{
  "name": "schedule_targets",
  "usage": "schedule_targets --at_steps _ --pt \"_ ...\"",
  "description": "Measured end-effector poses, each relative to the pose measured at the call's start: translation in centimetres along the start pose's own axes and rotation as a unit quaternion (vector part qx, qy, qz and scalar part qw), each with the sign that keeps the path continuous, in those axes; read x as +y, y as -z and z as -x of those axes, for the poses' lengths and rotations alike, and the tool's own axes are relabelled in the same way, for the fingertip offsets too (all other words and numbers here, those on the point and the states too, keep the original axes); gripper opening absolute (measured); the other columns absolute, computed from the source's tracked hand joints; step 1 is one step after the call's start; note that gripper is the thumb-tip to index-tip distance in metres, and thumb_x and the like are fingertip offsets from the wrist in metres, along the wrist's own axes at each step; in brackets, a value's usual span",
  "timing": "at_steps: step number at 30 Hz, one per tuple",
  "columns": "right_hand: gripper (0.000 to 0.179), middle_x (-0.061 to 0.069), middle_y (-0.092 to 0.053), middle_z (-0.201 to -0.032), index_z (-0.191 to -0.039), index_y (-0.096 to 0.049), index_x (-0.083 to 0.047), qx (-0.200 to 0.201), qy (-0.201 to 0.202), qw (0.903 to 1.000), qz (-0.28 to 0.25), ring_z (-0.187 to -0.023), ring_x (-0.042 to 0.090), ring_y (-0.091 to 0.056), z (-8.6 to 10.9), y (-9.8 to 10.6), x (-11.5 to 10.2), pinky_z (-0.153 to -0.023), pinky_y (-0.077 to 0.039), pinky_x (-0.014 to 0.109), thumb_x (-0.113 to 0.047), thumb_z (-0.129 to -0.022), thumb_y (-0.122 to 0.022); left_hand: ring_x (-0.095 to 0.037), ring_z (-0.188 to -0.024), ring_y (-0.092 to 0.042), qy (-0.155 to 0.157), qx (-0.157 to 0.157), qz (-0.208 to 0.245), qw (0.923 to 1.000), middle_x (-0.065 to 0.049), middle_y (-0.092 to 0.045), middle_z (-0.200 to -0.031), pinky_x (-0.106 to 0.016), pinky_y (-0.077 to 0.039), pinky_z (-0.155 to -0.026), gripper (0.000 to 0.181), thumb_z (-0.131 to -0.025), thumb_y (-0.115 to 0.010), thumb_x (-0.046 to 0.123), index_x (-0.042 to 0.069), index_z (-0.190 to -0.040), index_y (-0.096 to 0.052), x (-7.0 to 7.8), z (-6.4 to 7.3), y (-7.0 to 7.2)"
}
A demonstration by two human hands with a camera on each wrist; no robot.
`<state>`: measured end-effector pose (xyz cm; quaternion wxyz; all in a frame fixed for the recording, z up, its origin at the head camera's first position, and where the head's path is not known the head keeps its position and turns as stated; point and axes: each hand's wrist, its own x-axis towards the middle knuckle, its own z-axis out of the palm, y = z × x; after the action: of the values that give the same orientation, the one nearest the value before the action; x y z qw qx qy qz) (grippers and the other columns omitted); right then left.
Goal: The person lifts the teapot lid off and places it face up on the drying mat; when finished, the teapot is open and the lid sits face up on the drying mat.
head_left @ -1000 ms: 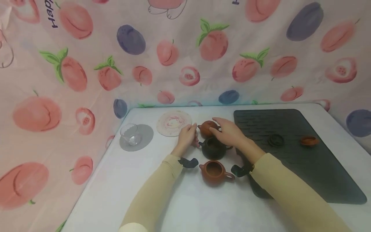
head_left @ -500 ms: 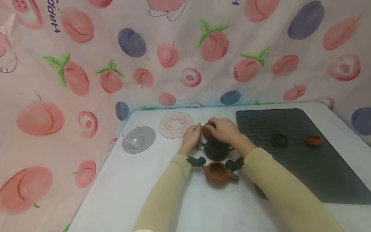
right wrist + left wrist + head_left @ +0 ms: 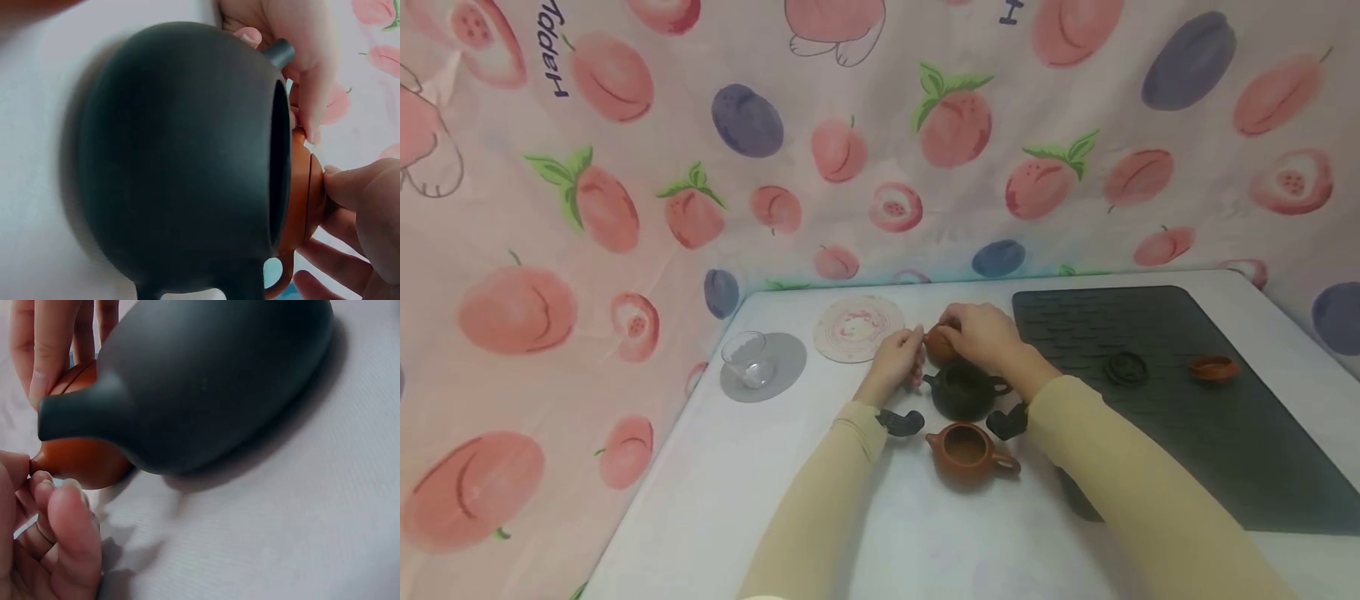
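Note:
A small reddish-brown teapot (image 3: 936, 348) stands farthest back on the white table, its lid (image 3: 317, 197) in place. My left hand (image 3: 895, 360) pinches the tip of its spout (image 3: 47, 460) between thumb and finger. From above, my right hand (image 3: 983, 333) pinches the top of the lid; the knob is hidden by the fingers. Directly in front sits a black teapot (image 3: 958, 398) without a lid, its spout pointing left. Nearest me is another reddish-brown teapot (image 3: 958, 471), uncovered, with its handle at the right.
On the right lies a dark ridged mat (image 3: 1180, 450) bearing a black lid (image 3: 1126, 368) and a brown lid (image 3: 1213, 368). At the left, a clear glass cup (image 3: 747, 358) rests on a grey round coaster (image 3: 790, 358). A patterned round coaster (image 3: 831, 329) lies behind my left hand.
My right hand has shifted left and its fingers have closed in on the lid's top. The left fingers have come to the spout. The head view has shifted slightly.

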<state>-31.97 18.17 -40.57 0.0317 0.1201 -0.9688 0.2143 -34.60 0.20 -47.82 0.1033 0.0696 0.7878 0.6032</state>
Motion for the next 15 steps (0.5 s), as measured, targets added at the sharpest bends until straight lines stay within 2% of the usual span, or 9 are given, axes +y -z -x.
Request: schedule_targets --at_steps 5,15 --pt "0.023 0.003 -0.074 -0.105 -0.118 -0.071 -0.016 0.001 -0.003 1.0 -0.002 -0.098 0.026 -0.067 -0.12 -0.08 0.08 -0.088 -0.052 0.048 -0.032 -0.102 -0.066 -0.017 -0.047 -0.054 -0.009 0.009 -0.003 0.9999 -0.004 -0.055 -0.066 -0.029 -0.048 -0.045 0.047 -0.108 -0.048 0.047 0.006 -0.086 -0.057 -0.16 -0.08 0.05" --pt "0.023 0.006 -0.073 -0.108 -0.118 -0.071 -0.014 -0.007 -0.004 0.9999 0.011 -0.1 0.03 -0.067 -0.26 0.26 0.04 -0.091 -0.051 0.051 -0.03 -0.102 -0.065 -0.017 -0.048 -0.054 -0.003 -0.003 0.015 0.9999 -0.003 -0.054 -0.066 -0.029 -0.048 -0.047 0.046 -0.108 -0.05 0.046 0.005 -0.088 -0.057 -0.03 0.22 0.05"
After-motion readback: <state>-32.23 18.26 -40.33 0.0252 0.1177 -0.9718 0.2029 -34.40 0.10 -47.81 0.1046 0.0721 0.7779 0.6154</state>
